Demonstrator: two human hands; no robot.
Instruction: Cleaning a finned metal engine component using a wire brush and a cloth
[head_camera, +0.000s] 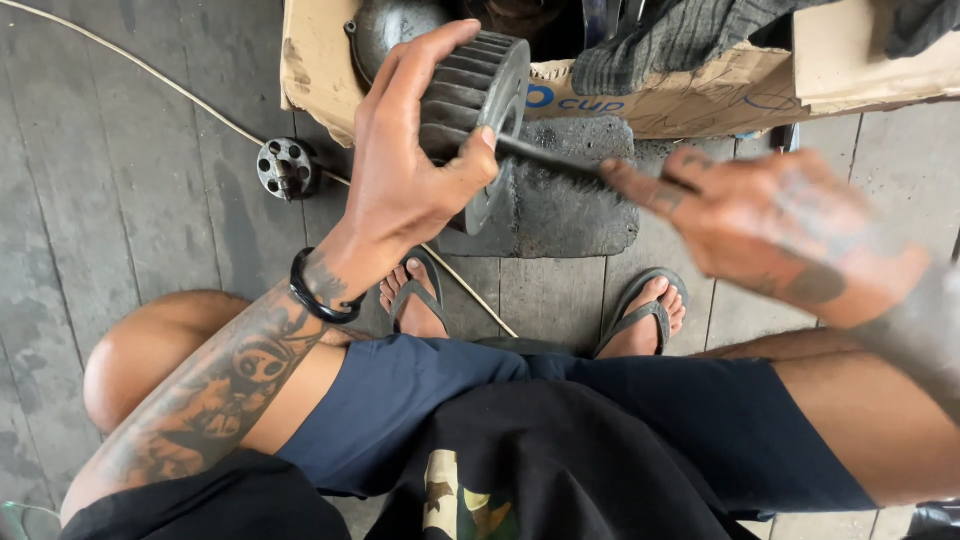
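Grip security is the main concern: the left hand (405, 175) clamps a dark, finned, round metal engine part with a flat grey flange (480, 100), fingers wrapped over the fins and thumb pressed against the flange face, and holds it raised above the floor in front of the knees. The right hand (780, 230) is motion-blurred; its fingers appear closed on a thin dark rod-like tool (555, 160) whose tip meets the flange near the left thumb. A slip of that tool could strike the thumb, and a loosened grip could drop the part onto the feet in grey flip-flop sandals (640, 310) directly below. A rough grey stone block (560, 195) lies on the grey wooden plank floor (120, 180) under the part. A small round metal piece with holes (283, 168) rests apart at left, beside a thin pale cord (150, 80). A worn brown cardboard box (700, 90) stands along the top edge; its front face carries blue printed lettering, and grey cloth (680, 35) hangs over its rim.
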